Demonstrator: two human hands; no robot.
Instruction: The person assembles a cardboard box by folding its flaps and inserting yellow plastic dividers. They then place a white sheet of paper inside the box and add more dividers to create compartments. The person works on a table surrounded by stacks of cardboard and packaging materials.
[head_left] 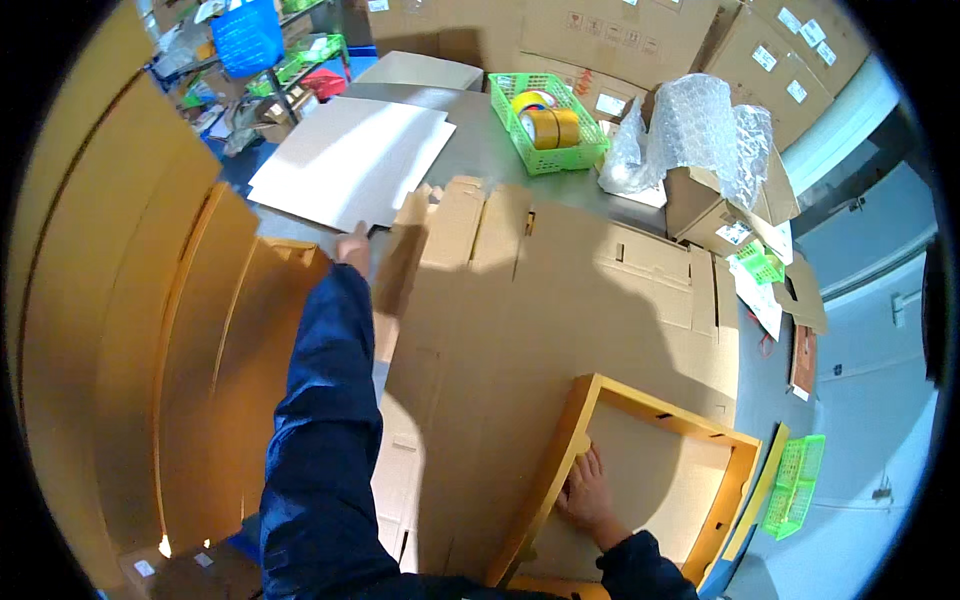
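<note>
My left hand [353, 247] reaches far forward in a dark blue sleeve and touches the edge of a folded brown cardboard flap [405, 250] beside the pale flat sheets [350, 160]; its fingers are mostly hidden. My right hand [588, 490] rests with fingers spread on the inner wall of a shallow orange-edged cardboard tray [650, 400] near me. The tray lies on a stack of large flat brown cardboard blanks [560, 300] covering the grey table.
A green basket [590, 150] with yellow tape rolls stands at the back. Bubble wrap [700, 125] and open boxes sit at the right. Tall cardboard sheets [120, 330] lean at the left. Another green basket [795, 485] hangs at the lower right. Stacked cartons line the far wall.
</note>
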